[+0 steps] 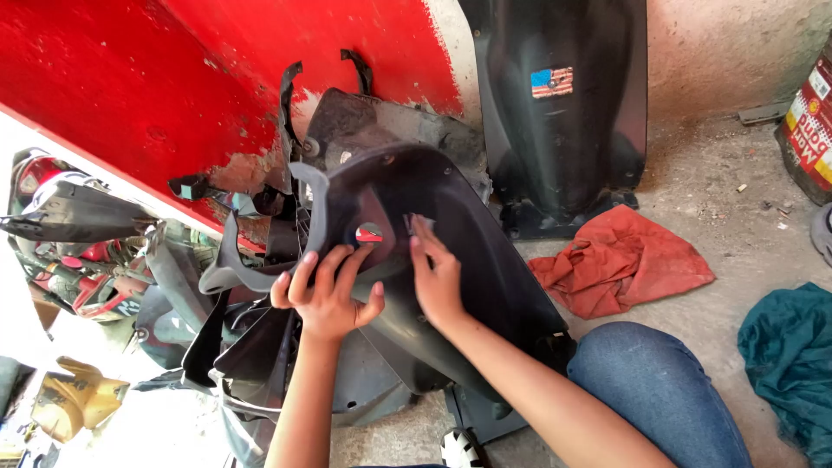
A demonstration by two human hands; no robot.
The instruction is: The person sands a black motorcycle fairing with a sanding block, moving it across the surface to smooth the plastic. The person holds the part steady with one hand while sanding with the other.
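A: In the head view, what are the hands on?

B: Both are on a large black plastic scooter panel (451, 260), curved and dusty, propped near the middle of the scene against a heap of other black panels (243, 347). The left hand (328, 295) grips the panel's left edge, fingers curled over the rim beside a round hole (370, 232) that shows red through it. The right hand (436, 276) lies flat on the panel's inner face just right of that hole, fingers straight and close together, pressing on it, not wrapped around anything.

A: Where does the panel sit in relation to the person?

B: Its lower end comes down near the person's knee in blue jeans (659, 390), at the near right. Its upper end leans toward a red wall (217, 78) with chipped paint on the far left.

A: What else lies around?

B: A second black panel (563, 113) with a small flag sticker stands upright against the far wall. A red rag (620, 260) lies crumpled on the concrete floor (728, 191) just right of the held panel. A teal cloth (789, 364) sits at the near right edge, and a tin can (810, 121) stands at the far right.
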